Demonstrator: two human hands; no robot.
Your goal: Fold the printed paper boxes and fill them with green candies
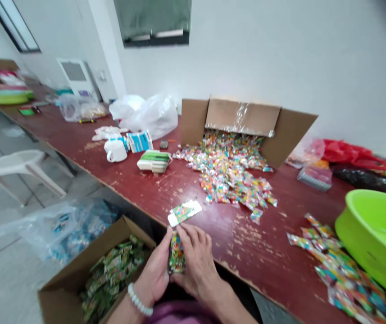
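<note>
Between both my hands is a small printed candy box (pixel 177 254), green with bright colours, held upright over the table's front edge. My left hand (pixel 157 267) grips its left side, a beaded bracelet on the wrist. My right hand (pixel 197 254) closes on the right side, fingers curled around it. Just beyond my fingertips lies a flattened small carton (pixel 184 212) with white flaps. Farther back, many small wrapped candies (pixel 228 175) spill from a cardboard box (pixel 243 118) tipped on its side.
A floor-level carton (pixel 61 281) at my left holds many green packets (pixel 115 270). A lime-green basin (pixel 361 225) stands right beside filled candy strips (pixel 344 274). A white mug (pixel 115 150), a stack of cards (pixel 154 161) and plastic bags (pixel 155 114) sit farther left. A white stool (pixel 24 159) stands beyond.
</note>
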